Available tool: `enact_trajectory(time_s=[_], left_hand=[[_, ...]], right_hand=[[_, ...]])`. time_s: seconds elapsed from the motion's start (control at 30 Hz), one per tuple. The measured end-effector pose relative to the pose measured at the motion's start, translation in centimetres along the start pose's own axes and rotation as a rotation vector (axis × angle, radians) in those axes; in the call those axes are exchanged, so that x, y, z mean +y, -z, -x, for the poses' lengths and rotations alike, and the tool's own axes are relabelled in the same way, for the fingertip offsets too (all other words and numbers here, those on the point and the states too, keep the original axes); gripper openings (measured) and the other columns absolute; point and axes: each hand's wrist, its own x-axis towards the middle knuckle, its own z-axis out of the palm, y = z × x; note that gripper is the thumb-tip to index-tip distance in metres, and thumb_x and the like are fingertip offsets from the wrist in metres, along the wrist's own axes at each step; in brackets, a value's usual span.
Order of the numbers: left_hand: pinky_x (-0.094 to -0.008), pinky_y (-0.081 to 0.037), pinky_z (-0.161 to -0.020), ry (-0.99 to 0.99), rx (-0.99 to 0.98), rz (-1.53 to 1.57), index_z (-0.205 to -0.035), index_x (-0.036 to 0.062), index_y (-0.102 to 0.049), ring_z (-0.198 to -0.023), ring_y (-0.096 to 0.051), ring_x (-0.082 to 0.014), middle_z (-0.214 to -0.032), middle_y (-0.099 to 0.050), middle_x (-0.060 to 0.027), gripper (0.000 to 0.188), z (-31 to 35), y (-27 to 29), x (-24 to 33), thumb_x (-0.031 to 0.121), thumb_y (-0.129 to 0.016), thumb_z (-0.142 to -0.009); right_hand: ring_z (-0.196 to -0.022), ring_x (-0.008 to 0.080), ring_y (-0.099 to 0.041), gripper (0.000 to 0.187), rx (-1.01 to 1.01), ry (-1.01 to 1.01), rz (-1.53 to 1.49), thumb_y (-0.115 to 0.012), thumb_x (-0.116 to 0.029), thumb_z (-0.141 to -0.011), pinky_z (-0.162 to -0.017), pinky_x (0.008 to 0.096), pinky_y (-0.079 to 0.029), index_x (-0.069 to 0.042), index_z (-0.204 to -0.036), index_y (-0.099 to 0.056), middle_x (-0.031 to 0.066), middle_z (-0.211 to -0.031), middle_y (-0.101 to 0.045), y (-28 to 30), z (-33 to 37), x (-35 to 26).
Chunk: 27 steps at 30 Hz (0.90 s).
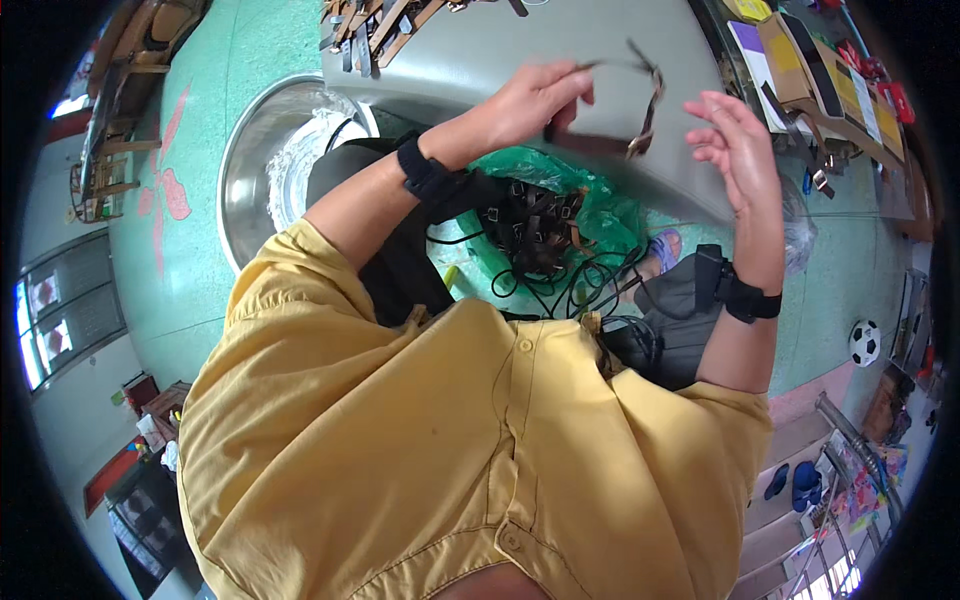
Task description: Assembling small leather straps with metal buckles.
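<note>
left grip [540,98] holds a dark buckled strap [592,144] above a grey surface [450,60]; right grip [735,140] nearby, fingers parted.

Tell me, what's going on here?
A person in a yellow shirt has a looped brown strap in the left hand, over a grey table. The right hand is open beside the strap, apart from it. A green plastic bag holding dark buckled straps is between the person's legs, and more straps lie piled on the table's far left part.
</note>
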Motion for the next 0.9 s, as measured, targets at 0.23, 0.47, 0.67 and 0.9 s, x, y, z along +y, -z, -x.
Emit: enact_trajectory(time_s=[0.23, 0.47, 0.67, 0.9], left_hand=[[-0.0364, -0.046, -0.072, -0.549, -0.568, -0.603, -0.100, 0.0028, -0.053, -0.081, -0.054, -0.0237, -0.086, -0.057, -0.0133, 0.026, 5.2, 0.8, -15.4, 0.026, -0.051, -0.089], [-0.0365, -0.049, -0.065, 0.164, 0.120, -0.399, -0.087, 0.0016, -0.061, -0.073, -0.061, -0.0283, -0.081, -0.064, -0.0171, 0.026, -0.9, -0.4, -7.5, 0.026, -0.054, -0.086], [-0.0430, -0.048, -0.068, 0.189, 0.802, -0.723, -0.086, -0.0004, -0.059, -0.077, -0.060, -0.0358, -0.083, -0.062, -0.0196, 0.032, -8.1, 7.6, -6.5, 0.031, -0.058, -0.080], [-0.0418, -0.049, -0.076, 0.307, 0.708, -0.732, -0.084, -0.0039, -0.062, -0.088, -0.061, -0.0358, -0.088, -0.062, -0.0233, 0.023, -11.3, 9.3, -6.9, 0.011, -0.053, -0.070]], right_hand=[[-0.072, 0.0147, -0.059, 0.027, 0.045, 0.127, -0.031, -0.054, -0.020, -0.089, -0.059, 0.0263, -0.047, -0.003, -0.110, -0.052, 0.0104, -0.099, -0.062, -0.3, 0.0, -1.1], [-0.062, 0.0137, -0.057, 0.026, 0.137, 0.047, 0.027, -0.051, -0.014, -0.089, -0.049, 0.0230, -0.046, 0.001, -0.111, -0.048, 0.0123, -0.098, -0.059, 1.1, 0.6, 0.8], [-0.061, 0.0127, -0.057, 0.023, 0.079, 0.046, 0.166, -0.051, -0.012, -0.087, -0.048, 0.0224, -0.045, 0.002, -0.106, -0.051, 0.0100, -0.092, -0.060, -1.6, -1.3, 0.1], [-0.061, 0.0115, -0.057, 0.024, 0.032, 0.024, 0.253, -0.052, -0.014, -0.088, -0.048, 0.0208, -0.044, 0.001, -0.106, -0.052, 0.0105, -0.092, -0.061, -1.7, -1.6, 0.4]])
